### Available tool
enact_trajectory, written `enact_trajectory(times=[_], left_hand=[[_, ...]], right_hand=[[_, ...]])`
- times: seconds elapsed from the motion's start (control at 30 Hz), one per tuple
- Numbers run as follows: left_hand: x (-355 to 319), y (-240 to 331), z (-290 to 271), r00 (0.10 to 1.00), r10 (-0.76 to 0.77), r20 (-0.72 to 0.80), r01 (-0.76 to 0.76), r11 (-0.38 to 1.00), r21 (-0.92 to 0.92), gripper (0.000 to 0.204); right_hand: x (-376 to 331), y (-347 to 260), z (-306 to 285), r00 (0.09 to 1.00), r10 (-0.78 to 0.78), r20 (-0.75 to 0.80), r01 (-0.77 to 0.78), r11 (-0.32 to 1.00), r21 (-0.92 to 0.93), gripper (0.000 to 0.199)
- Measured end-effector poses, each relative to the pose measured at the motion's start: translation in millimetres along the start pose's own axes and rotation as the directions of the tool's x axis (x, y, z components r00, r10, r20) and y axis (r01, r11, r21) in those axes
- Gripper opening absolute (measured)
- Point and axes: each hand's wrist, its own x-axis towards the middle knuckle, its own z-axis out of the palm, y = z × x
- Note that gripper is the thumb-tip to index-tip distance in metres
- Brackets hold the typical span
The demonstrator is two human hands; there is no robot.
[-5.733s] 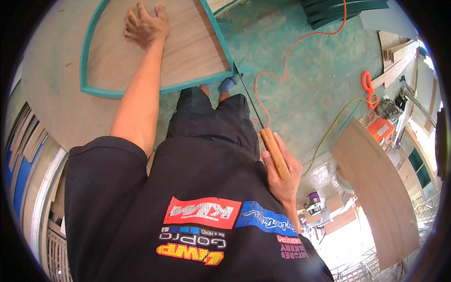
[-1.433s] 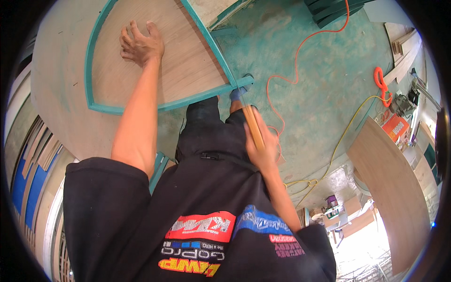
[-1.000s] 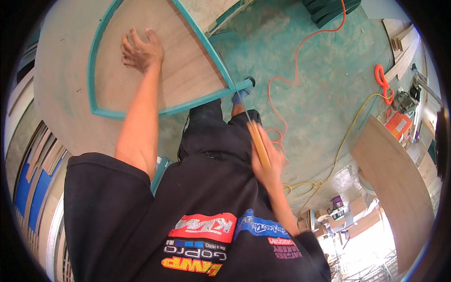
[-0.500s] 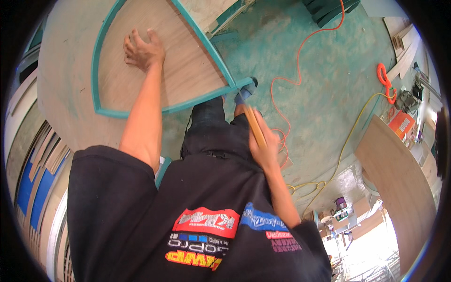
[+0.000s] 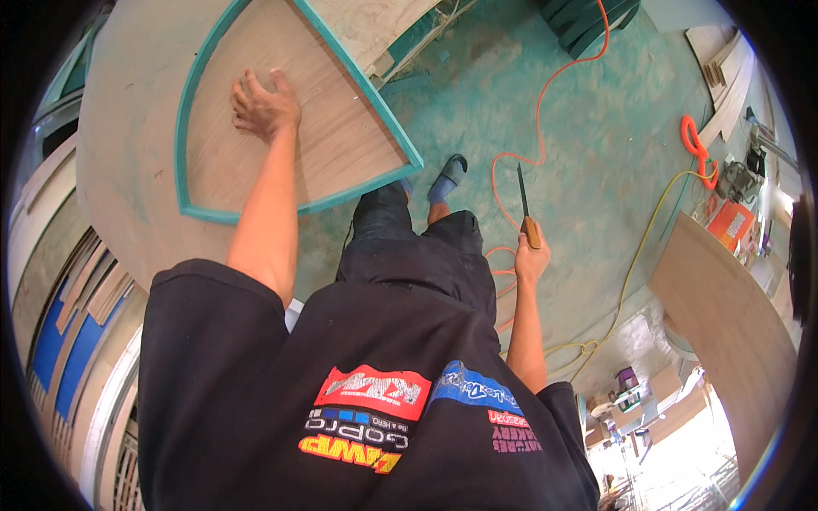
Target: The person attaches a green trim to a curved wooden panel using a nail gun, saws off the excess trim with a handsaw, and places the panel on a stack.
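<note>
My left hand (image 5: 267, 107) presses on a brown wood-grain panel (image 5: 328, 128), fingers apart and slightly bent, gripping nothing. A raised teal edging (image 5: 358, 83) runs around this shield-shaped panel, and its near right corner ends flush. Off to the right of that corner, my right hand (image 5: 532, 262) is closed around the wooden handle of a small handsaw (image 5: 532, 233). Its narrow dark blade points away from me, apart from the panel. The teeth are too small to make out.
Under the panel is a broad pale tabletop (image 5: 119, 162). An orange cord (image 5: 540, 111) and a yellow hose (image 5: 635, 255) cross the green floor. A curved brown board (image 5: 724, 332) stands at right, with stacked strips (image 5: 81, 315) at far left.
My right hand has swung the saw away from the panel corner to the right, its blade now pointing outward. The teal end that stuck out past the corner is gone. My left hand stays put.
</note>
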Motion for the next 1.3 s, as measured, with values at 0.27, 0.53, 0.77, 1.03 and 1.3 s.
enact_trajectory(times=[0.27, 0.53, 0.77, 1.03, 1.3], left_hand=[[0, 5, -10, 0.999, 0.027, -0.030, -0.027, 0.999, -0.022, 0.066], [-7, 28, -52, 0.952, 0.051, 0.301, -0.001, 0.986, -0.164, 0.065], [-51, 39, -15, 0.999, 0.029, -0.024, -0.030, 0.999, -0.040, 0.059], [-60, 47, -10, 0.997, 0.035, -0.069, -0.031, 0.998, 0.058, 0.054], [-57, 43, -4, 0.994, 0.038, -0.107, -0.034, 0.998, 0.046, 0.053]], right_hand=[[-10, 44, -7, 0.986, 0.138, 0.091, -0.145, 0.986, 0.082, 0.035], [-22, 3, -40, 0.988, 0.031, 0.154, -0.033, 0.999, 0.012, 0.034], [-83, -183, -60, 0.869, -0.455, 0.196, 0.365, 0.856, 0.366, 0.043], [-84, -162, -39, 0.827, -0.500, 0.256, 0.399, 0.844, 0.360, 0.046], [-60, -142, 10, 0.876, -0.379, 0.297, 0.302, 0.913, 0.273, 0.043]])
